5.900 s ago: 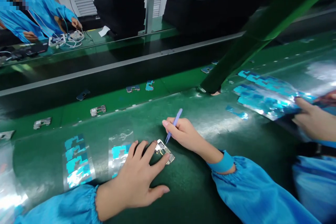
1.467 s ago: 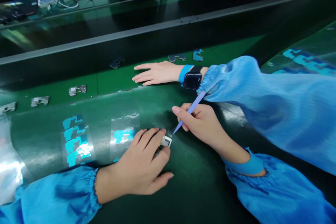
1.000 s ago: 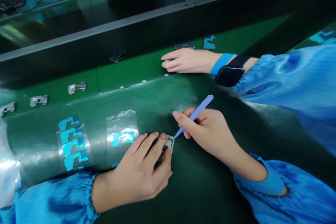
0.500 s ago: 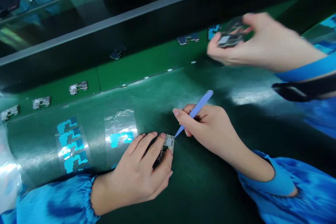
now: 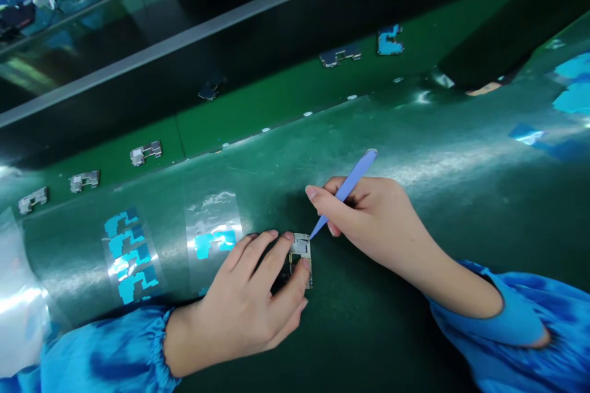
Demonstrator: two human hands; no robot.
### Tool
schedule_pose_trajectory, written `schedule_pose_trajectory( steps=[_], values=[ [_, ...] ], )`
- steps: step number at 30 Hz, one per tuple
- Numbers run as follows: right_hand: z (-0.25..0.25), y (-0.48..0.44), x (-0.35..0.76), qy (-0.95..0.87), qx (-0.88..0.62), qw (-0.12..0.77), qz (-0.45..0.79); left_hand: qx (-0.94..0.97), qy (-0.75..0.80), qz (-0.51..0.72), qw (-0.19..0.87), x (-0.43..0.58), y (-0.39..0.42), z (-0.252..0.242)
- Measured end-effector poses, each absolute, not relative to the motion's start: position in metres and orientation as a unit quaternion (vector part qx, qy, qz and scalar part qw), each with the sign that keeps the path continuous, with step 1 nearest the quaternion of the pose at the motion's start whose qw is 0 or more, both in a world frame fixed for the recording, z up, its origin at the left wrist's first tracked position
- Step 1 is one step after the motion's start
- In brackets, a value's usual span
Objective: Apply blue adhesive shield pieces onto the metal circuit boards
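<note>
A small circuit board (image 5: 301,245) with a light metal cover lies on the green mat. My left hand (image 5: 251,298) grips it by its edges between fingers and thumb, hiding part of it. In my right hand (image 5: 369,215) is a pair of purple tweezers (image 5: 348,185), pinched and slanting down to the left. The tweezers' tip meets the board's upper right corner, though I cannot tell whether it touches. Left of my left hand, a clear film (image 5: 212,215) carries a cyan sticker (image 5: 214,242).
A clear strip with several cyan stickers (image 5: 131,258) lies further left. Along the green belt (image 5: 258,104) sit several boards, one a blue-covered board (image 5: 389,40). Beyond runs a dark barrier with a grey rail (image 5: 184,40). Clear plastic (image 5: 21,307) lies at the left edge.
Another person's hand, which held boards at the upper right, has left the view. The belt boards appear slightly shifted to the right. My hands keep nearly the same pose around the board.
</note>
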State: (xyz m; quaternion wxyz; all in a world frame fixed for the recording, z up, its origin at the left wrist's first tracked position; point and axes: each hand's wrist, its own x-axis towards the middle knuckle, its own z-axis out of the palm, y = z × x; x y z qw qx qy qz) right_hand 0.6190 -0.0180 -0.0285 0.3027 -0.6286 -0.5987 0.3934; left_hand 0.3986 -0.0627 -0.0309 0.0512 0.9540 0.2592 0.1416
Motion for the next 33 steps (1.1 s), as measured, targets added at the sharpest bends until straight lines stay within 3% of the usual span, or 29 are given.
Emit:
schedule_pose_trajectory(
  steps=[33],
  values=[
    [-0.0259,-0.0140,0.6208,-0.580,-0.618,0.317,0.427,0.954,0.263,0.135,0.054,0.4005,-0.0621,-0.0301]
  ],
)
